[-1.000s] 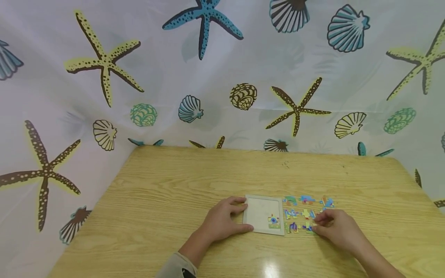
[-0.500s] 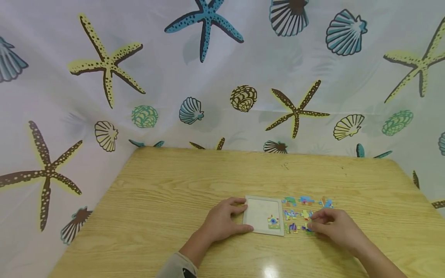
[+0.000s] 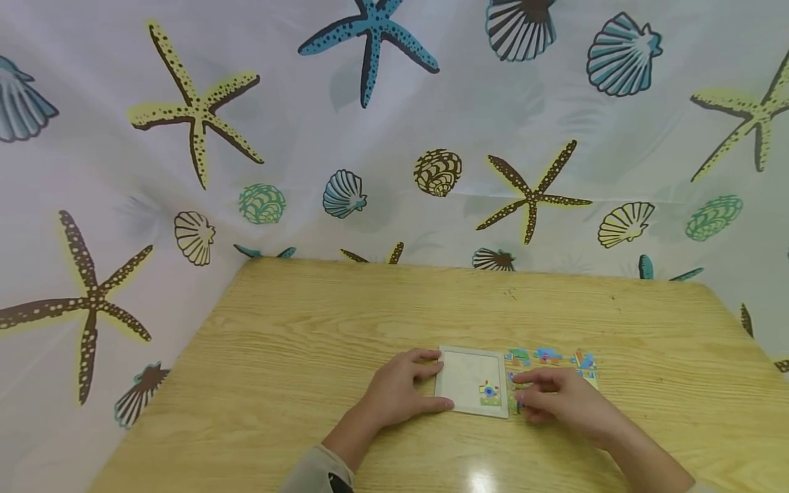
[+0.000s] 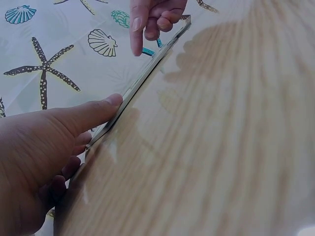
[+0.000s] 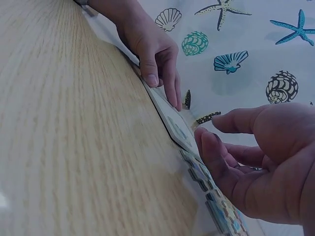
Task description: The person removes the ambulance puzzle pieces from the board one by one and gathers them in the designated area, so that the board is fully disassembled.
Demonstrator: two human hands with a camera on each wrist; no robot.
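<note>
A shallow white puzzle tray (image 3: 461,376) lies flat on the table, with one puzzle piece (image 3: 490,392) in its lower right corner bearing a blue round shape. My left hand (image 3: 397,390) holds the tray at its left side, thumb on the near corner and fingers at the far part of the edge. Just right of the tray, my right hand (image 3: 570,404) hovers above the loose puzzle pieces (image 3: 547,355) and hides several of them. In the right wrist view, thumb and index fingertips of the right hand (image 5: 266,162) stand apart, with nothing seen between them.
The wooden table (image 3: 345,308) carries the tray and the pieces, which lie in rows beside it. Behind and to the sides hangs a white curtain (image 3: 382,150) printed with starfish and shells.
My right hand has moved left across the loose pieces, from the right-hand ones to those beside the tray. My left hand and the tray have stayed in place.
</note>
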